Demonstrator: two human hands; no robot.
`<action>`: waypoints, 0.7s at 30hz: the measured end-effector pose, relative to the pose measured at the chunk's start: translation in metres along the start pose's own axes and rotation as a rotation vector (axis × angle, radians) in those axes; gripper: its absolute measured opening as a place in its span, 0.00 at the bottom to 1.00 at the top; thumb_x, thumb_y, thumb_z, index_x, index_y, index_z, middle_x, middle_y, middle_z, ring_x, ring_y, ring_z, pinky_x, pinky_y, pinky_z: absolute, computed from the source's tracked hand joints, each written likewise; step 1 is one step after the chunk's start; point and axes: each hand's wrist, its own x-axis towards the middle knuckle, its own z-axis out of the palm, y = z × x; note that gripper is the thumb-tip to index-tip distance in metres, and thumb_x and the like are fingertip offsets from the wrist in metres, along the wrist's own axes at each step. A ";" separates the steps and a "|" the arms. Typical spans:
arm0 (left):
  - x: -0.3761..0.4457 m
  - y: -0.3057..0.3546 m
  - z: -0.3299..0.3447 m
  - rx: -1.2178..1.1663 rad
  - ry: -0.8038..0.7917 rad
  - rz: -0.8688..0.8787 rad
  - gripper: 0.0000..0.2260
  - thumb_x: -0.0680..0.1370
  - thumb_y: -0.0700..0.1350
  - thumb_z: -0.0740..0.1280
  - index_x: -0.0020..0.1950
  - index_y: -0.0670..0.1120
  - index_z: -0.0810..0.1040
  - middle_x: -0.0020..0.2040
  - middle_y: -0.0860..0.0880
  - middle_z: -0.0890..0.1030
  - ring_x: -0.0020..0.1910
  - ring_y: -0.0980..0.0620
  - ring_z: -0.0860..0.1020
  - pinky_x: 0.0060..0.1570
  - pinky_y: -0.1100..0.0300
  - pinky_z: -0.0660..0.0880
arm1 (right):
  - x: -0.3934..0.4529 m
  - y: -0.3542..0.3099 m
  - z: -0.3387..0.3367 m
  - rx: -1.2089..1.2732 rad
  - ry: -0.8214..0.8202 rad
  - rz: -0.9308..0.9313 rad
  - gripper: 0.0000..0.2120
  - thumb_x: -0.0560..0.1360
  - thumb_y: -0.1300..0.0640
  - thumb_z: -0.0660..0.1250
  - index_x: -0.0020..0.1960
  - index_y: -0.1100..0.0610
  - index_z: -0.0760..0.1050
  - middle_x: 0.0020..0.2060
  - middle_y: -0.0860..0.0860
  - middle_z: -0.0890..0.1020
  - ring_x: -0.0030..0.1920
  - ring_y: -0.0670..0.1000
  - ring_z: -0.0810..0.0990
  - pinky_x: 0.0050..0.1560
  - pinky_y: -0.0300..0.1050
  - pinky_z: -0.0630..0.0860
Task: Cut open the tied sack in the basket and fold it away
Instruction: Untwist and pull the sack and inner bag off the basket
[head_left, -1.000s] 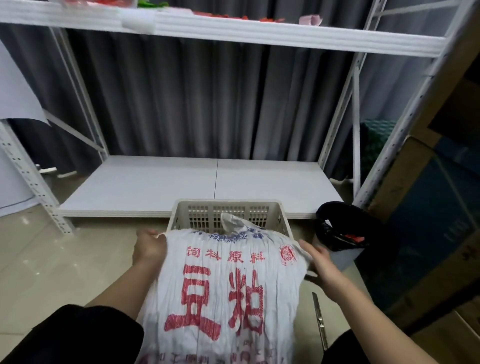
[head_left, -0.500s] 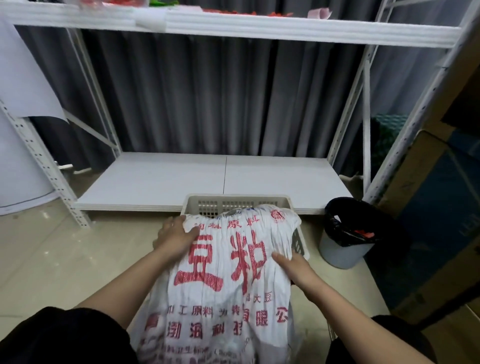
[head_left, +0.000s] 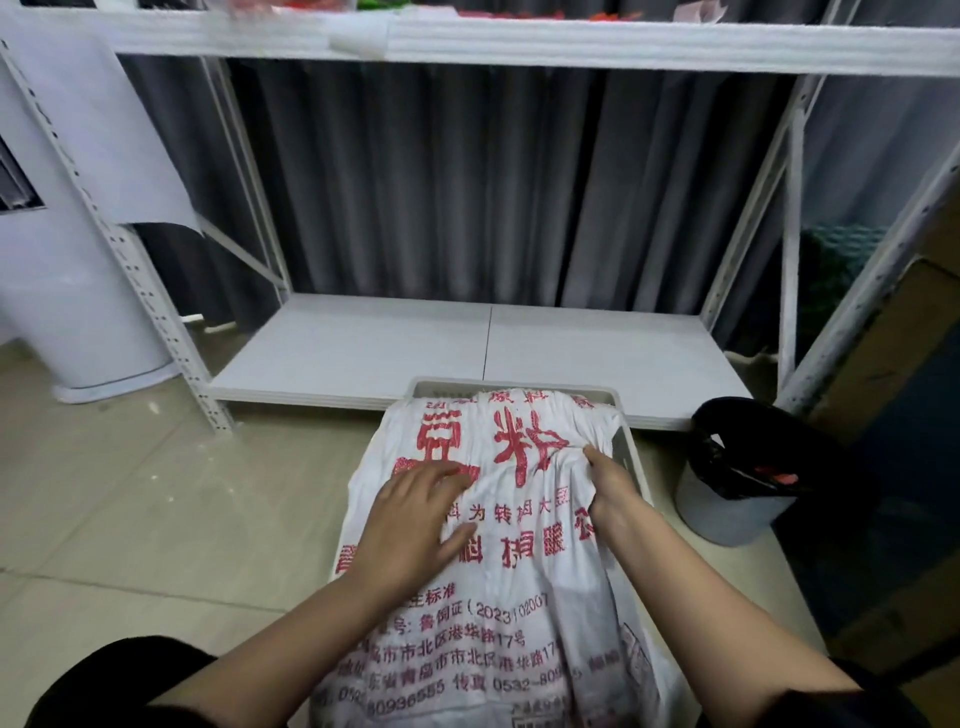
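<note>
A white woven sack (head_left: 498, 587) with red printed characters lies draped over the beige plastic basket (head_left: 631, 447) on the floor, covering nearly all of it; only the far rim and right wall show. My left hand (head_left: 415, 519) lies flat on the sack's middle, fingers spread. Fingers of my right hand (head_left: 608, 483) are closed on a ridge of sack fabric near the basket's right wall.
A white metal rack stands behind the basket, its low shelf (head_left: 467, 348) just past the rim. A grey bin with a black liner (head_left: 743, 478) sits on the floor to the right. Cardboard boxes (head_left: 893, 467) line the right side. A white cylinder (head_left: 78, 312) stands left.
The sack has been laid forward and down over the basket. Both hands slid from its top edge toward its middle, the left flattening out, the right gathering fabric.
</note>
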 end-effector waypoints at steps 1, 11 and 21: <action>0.004 0.001 0.002 -0.037 0.036 -0.011 0.17 0.73 0.58 0.61 0.57 0.52 0.76 0.55 0.54 0.80 0.54 0.52 0.79 0.51 0.57 0.75 | -0.002 -0.004 0.002 0.013 -0.014 0.003 0.22 0.82 0.54 0.57 0.70 0.66 0.67 0.64 0.63 0.75 0.63 0.63 0.76 0.47 0.52 0.76; 0.060 0.019 -0.005 -0.037 0.076 -0.068 0.06 0.80 0.47 0.61 0.49 0.46 0.74 0.47 0.50 0.79 0.44 0.50 0.78 0.36 0.60 0.67 | -0.039 -0.038 -0.005 -0.157 -0.133 -0.149 0.18 0.79 0.53 0.63 0.64 0.63 0.72 0.43 0.55 0.81 0.41 0.53 0.80 0.40 0.44 0.76; 0.140 0.031 -0.023 -0.130 0.099 -0.234 0.06 0.80 0.46 0.60 0.48 0.45 0.72 0.51 0.47 0.79 0.43 0.45 0.76 0.43 0.54 0.72 | -0.078 0.027 -0.078 -1.246 0.172 -0.748 0.19 0.71 0.38 0.66 0.52 0.50 0.68 0.45 0.42 0.73 0.47 0.48 0.76 0.40 0.45 0.71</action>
